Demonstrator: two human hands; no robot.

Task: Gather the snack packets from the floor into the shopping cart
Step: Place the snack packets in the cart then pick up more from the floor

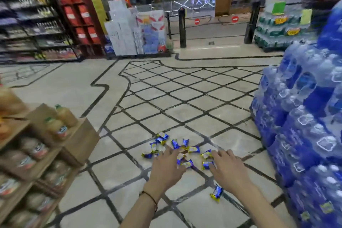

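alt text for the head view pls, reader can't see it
A person's left hand and right hand reach, fingers spread, over a cluster of blue-and-yellow snack packets on a tiled shop floor; one stray packet lies nearer, by the right forearm. Stacked bottled-water packs stand right, boxed juice bottles left; no shopping cart shows.

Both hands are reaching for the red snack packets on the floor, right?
Not quite. The packets are blue with yellow ends, not red, as the head view shows. The rest is right: the left hand and right hand both reach for them with spread fingers, and the packets lie on the floor.
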